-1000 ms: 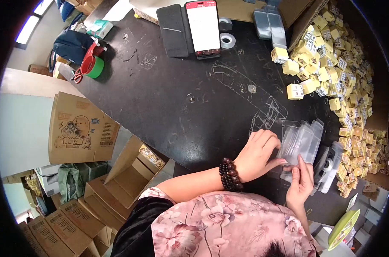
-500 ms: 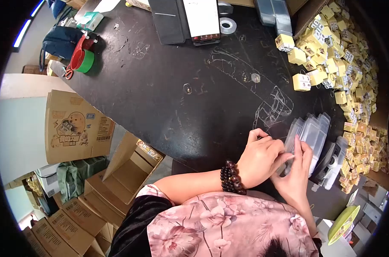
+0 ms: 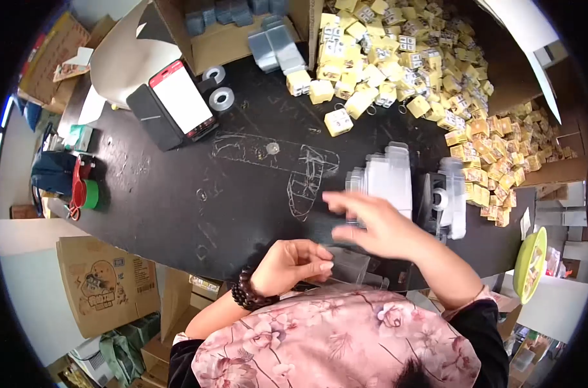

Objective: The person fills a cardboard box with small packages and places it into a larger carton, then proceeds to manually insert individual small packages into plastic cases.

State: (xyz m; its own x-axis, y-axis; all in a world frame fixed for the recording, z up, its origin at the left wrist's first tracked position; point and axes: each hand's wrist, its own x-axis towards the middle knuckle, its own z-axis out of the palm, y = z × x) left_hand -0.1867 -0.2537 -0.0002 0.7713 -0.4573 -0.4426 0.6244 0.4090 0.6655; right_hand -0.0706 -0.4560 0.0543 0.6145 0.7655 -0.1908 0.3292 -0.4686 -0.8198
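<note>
My left hand (image 3: 293,264) holds a clear plastic box (image 3: 347,265) by its edge, close to my body at the front of the black table (image 3: 242,194). My right hand (image 3: 371,223) is blurred, open with fingers spread, hovering above that box and just in front of a stack of flat clear plastic boxes (image 3: 388,181). A large heap of small yellow cube boxes (image 3: 436,84) fills the far right of the table, with a single yellow cube (image 3: 338,121) lying apart from it.
A phone (image 3: 181,100) in a dark case lies at far left beside two tape rolls (image 3: 221,98). A tape dispenser (image 3: 444,197) sits right of the clear stack. An open cardboard box (image 3: 236,32) stands at the back. Cartons (image 3: 106,284) are on the floor left.
My view swung so the table turned. My left hand pulled one clear box toward my body. My right hand let go and lifted, open, above it.
</note>
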